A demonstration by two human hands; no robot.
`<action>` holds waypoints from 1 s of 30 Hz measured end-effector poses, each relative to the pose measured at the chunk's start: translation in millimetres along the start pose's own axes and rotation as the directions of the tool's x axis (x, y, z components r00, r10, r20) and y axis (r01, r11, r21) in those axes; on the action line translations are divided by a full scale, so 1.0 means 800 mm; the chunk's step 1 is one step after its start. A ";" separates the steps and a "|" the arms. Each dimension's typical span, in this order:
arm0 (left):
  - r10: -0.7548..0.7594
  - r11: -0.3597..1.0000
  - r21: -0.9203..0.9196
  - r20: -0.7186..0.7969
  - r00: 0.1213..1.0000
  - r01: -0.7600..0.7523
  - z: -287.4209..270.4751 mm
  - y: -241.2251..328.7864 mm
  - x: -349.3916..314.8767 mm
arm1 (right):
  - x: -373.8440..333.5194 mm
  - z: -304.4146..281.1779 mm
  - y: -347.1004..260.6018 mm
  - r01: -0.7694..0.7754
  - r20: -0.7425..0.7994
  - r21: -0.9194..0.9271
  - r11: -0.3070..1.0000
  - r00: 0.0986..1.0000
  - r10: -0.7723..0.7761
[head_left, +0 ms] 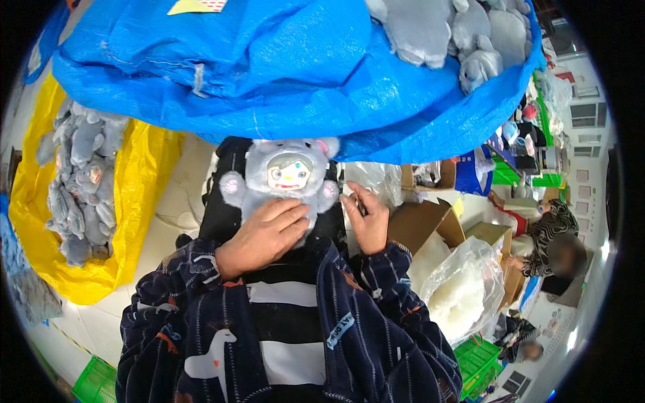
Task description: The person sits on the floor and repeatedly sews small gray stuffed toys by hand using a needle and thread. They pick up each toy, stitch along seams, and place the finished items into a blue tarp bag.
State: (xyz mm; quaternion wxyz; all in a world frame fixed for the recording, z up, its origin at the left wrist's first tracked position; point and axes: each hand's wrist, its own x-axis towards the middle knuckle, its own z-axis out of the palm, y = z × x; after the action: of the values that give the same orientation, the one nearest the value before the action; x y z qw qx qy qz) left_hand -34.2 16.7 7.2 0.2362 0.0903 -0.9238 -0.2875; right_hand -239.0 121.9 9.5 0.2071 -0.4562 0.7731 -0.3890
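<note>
Nearest the camera is a dark navy jacket with white stitching and pale animal figures, worn by the person over a black-and-white striped top. Beyond it, a grey short-pile plush toy with a round-eared hood and pink paw pads lies face up on what appears to be the person's black-clad lap. The left hand is laid palm down over its belly; the thumb is hidden, so whether it grips cannot be told. The right hand, just beside one paw, appears curled around a small dark object of undetermined kind. Assessment: the toy should prove light, soft and compressible, its pile giving fair purchase; the glossy doll-like face looks stiffer, smoother and open to scuffing. Recommended hold: around the body beneath the arms, clear of the face, rather than by an ear or paw. Surroundings: a large blue woven-plastic sack containing grey plush pieces adjoins the toy's head; a yellow sack with similar grey plush toys stands to the left on a pale floor. To the right are brown cardboard boxes, a clear bag of white stuffing, a green plastic crate and, farther off, a co-worker in a patterned top.
</note>
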 end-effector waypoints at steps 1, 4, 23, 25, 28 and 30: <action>0.006 1.000 -0.005 0.008 1.000 -0.006 -0.005 0.001 -0.002 | 0.000 0.007 -0.008 -0.047 0.052 0.019 0.999 0.998 0.046; -0.055 0.998 -0.012 0.014 0.998 0.055 -0.017 -0.004 -0.015 | 0.003 0.033 0.021 0.165 0.051 -0.014 0.986 0.985 -0.164; -0.658 0.613 -0.643 -0.094 0.747 0.459 -0.023 -0.121 0.024 | 0.039 0.054 -0.035 0.052 0.040 0.250 0.967 0.997 -0.064; -0.627 0.618 -0.671 -0.107 0.772 0.409 -0.027 -0.113 0.029 | 0.037 0.058 -0.028 0.029 0.077 0.288 0.957 0.996 -0.053; -0.598 0.692 -0.643 -0.258 0.759 0.327 -0.021 -0.096 0.029 | 0.034 0.068 -0.012 0.022 0.040 0.423 0.906 0.998 -0.043; -0.543 0.775 -0.577 -0.399 0.739 0.258 -0.018 -0.082 0.034 | 0.031 0.074 -0.007 -0.021 0.105 0.430 0.903 0.994 -0.026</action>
State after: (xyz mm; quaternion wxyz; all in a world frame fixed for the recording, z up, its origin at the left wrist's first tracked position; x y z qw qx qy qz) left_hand -48.6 -52.0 -9.5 0.4335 0.3097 -0.6703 -0.5165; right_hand -208.8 74.5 -21.5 0.3435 -0.4205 0.6554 -0.5250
